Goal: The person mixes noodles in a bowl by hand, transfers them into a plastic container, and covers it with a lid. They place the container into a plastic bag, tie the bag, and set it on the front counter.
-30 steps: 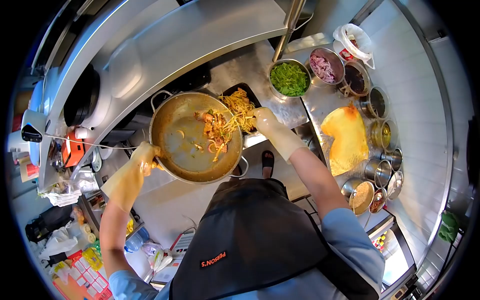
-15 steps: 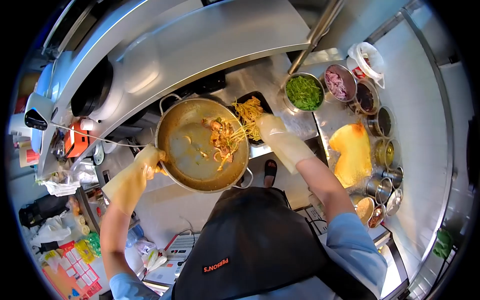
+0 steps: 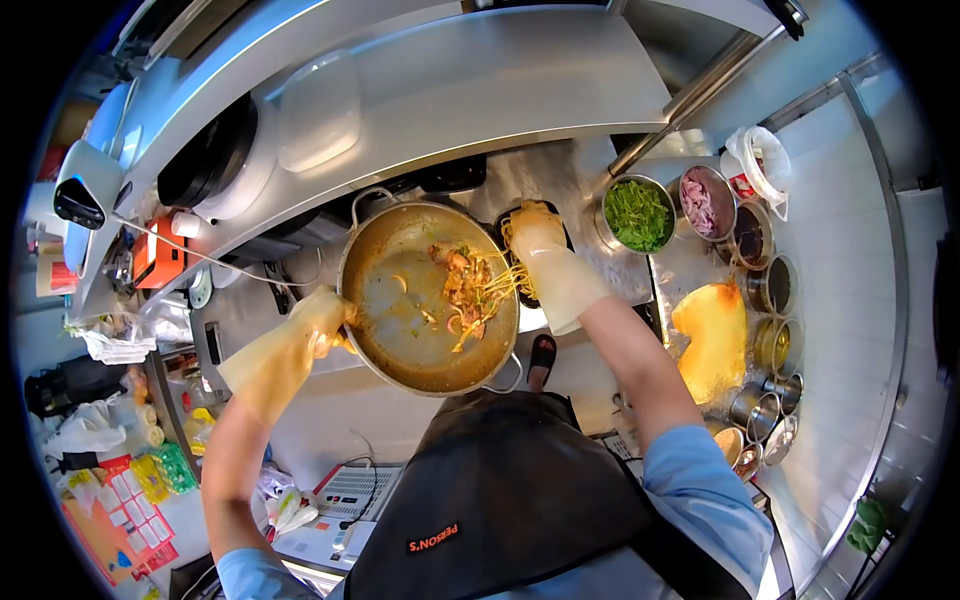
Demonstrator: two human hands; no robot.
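Note:
My left hand (image 3: 325, 325), in a translucent glove, is closed around the near-left rim of a wide two-handled metal pan (image 3: 395, 335). Sauced noodles with meat-like pieces (image 3: 468, 290) lie in the right half of the pan. My gloved right hand (image 3: 538, 235) is over a black container (image 3: 528, 301) just right of the pan, its fingers curled onto noodles (image 3: 512, 280). Strands stretch across the pan's rim from under that hand to the food inside. The right fingertips are partly hidden.
Metal pots of chopped greens (image 3: 637, 215) and sliced purple onion (image 3: 708, 203) stand to the right. Beyond are jars of dark sauce (image 3: 752, 236) and a yellow-stained board or sheet (image 3: 712, 340). A steel shelf (image 3: 480, 75) overhangs the counter's far side.
My right hand has moved from beside the noodle heap to on top of it, covering most of the container. The whole view has shifted slightly; my left hand keeps its hold on the pan.

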